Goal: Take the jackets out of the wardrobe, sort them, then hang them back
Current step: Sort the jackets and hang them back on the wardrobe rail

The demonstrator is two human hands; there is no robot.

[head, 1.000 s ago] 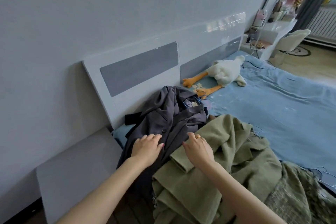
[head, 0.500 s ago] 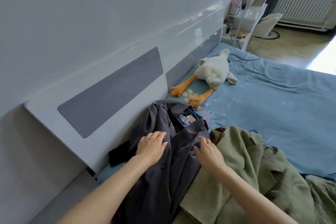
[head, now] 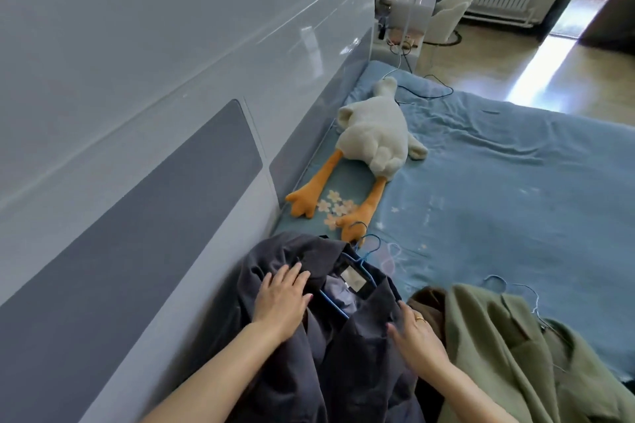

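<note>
Now, from the left: your left hand (head: pixel 281 299) rests flat, fingers (head: pixel 292 273) spread, on the dark grey jacket (head: pixel 343 354), crumpled on the bed (head: pixel 498 199) by the headboard (head: pixel 144 199), blue hanger (head: pixel 357 263) inside, collar pointing away from you. Your right hand (head: pixel 417 336) lies on its lapel, fingers straight. A plush goose (head: pixel 371 134) lies beyond; an olive jacket (head: pixel 515 361) crowds the right.

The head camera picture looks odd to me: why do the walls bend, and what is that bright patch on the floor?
In the head view, the wide-angle lens curves the headboard and wall lines; the floor glares white with light from the far end of the room; the hands on the dark grey jacket look soft, slightly blurred.
</note>
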